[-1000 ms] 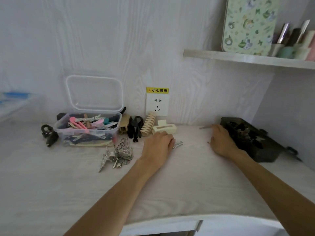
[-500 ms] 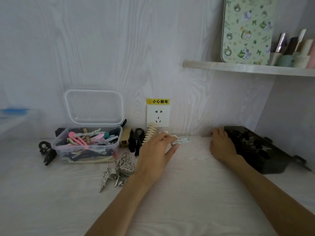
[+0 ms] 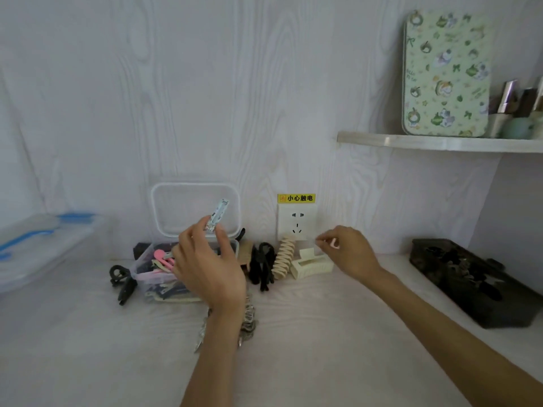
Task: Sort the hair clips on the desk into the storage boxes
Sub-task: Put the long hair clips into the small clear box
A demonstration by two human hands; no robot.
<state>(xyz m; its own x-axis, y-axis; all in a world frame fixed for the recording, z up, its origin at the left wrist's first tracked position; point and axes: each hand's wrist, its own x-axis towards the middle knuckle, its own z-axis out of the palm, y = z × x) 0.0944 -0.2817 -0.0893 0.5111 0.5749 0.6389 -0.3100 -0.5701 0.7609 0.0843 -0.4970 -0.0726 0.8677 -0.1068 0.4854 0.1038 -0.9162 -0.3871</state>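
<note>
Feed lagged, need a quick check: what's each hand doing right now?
Left hand: pinching a small pale blue hair clip, raised above the clear box.
Right hand: pinching something small and pale; cannot tell what.

Pale blue clip (image 3: 216,215) upright above clear box (image 3: 141,264) w/ clips.

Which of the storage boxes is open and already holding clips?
The clear box behind the left hand, lid propped on the wall, pink clips inside. The blue-latched box at far left looks closed.
</note>
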